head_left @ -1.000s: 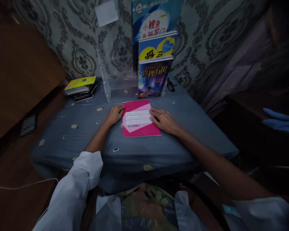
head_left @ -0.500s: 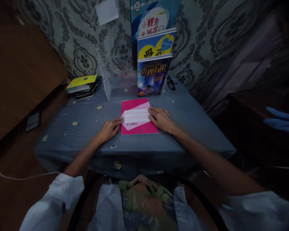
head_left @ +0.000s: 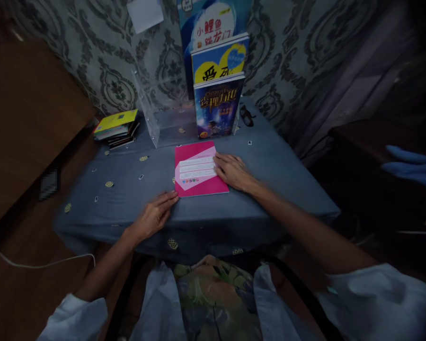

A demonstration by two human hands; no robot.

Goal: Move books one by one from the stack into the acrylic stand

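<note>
A thin pink book point(head_left: 203, 190) lies on the blue tablecloth, its cover showing a pale band of small print and a row of coloured characters. My right hand point(head_left: 233, 172) rests on the book's right side, fingers stretched out and lying flat. My left hand point(head_left: 156, 214) is on the cloth at the book's lower left corner, with its fingers extended and their tips touching or very near that corner. Neither hand is wrapped around anything.
Behind the book stands a clear rack point(head_left: 147, 113) with several upright books, a dark blue one point(head_left: 218, 111) in front. A small stack of books point(head_left: 116, 124) lies at left, sunglasses point(head_left: 247, 115) at back right. A blue glove-like shape point(head_left: 413, 166) shows at the right edge.
My left hand has slid down along the book's left edge towards me, to the lower corner. My right hand stays on the right side. The whole view has shifted slightly.
</note>
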